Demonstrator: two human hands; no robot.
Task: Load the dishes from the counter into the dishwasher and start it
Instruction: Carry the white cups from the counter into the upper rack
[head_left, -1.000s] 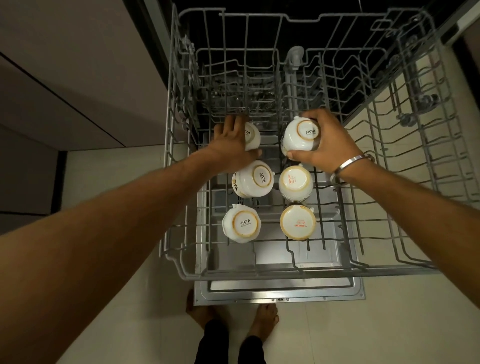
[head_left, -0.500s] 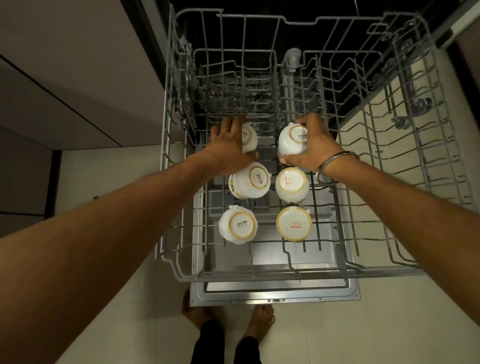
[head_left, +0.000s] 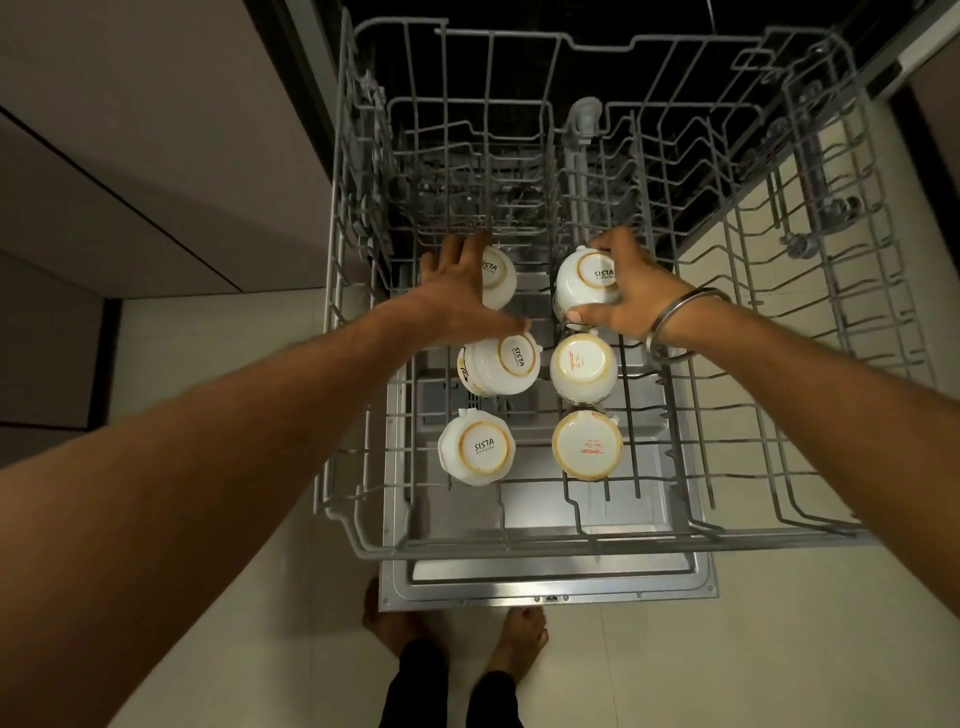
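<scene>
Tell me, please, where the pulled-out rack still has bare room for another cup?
Free: the right section of the rack beside the right column of cups, and the front strip before the two nearest cups. Crowded: the middle, six cups in two columns, with the left hand and right hand on the far pair.

The single head-worn view looked steeply down from above the standing person, over both outstretched forearms, onto the pulled-out dishwasher rack (head_left: 571, 551). It faced forward and down, toward the dark dishwasher opening beyond the grip. The left hand (head_left: 457, 296) and right hand (head_left: 631, 291) sat near mid-frame, at arm's length from the lens; bare feet (head_left: 522, 636) showed directly beneath. Wide-angle bending curved the edges.
</scene>
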